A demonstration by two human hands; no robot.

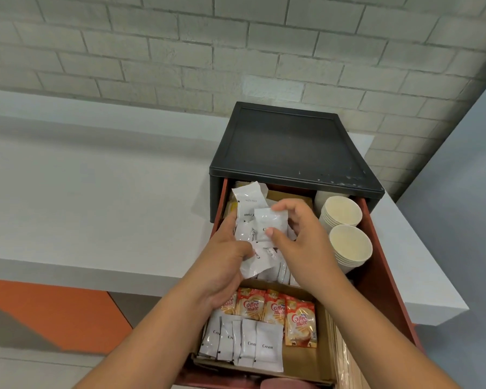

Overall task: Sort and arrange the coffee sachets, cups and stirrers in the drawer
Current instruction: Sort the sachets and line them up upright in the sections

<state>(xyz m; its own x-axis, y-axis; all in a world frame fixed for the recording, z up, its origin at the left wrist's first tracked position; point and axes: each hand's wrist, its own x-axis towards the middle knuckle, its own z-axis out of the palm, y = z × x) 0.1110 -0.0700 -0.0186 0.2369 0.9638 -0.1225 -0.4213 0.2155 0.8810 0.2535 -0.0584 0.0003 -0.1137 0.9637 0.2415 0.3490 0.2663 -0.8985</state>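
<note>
The red drawer (382, 265) is pulled out of a black cabinet (289, 147). Above its middle, my left hand (222, 265) grips a bunch of white cream sachets (249, 209). My right hand (300, 240) pinches one white sachet (270, 223) between thumb and fingers, right beside that bunch. Near the drawer's front, a row of white cream sachets (253, 343) stands in a cardboard tray, with orange Coffee-mate sachets (275, 307) behind them. Two stacks of paper cups (345, 228) lie on the drawer's right side. Wrapped stirrers (345, 357) lie along the right wall.
The cabinet sits on a white counter (96, 192) against a grey brick wall (236, 46). The counter stretches to the left, with an orange panel (54, 313) beneath it. More white sachets (275, 273) lie under my hands in the drawer.
</note>
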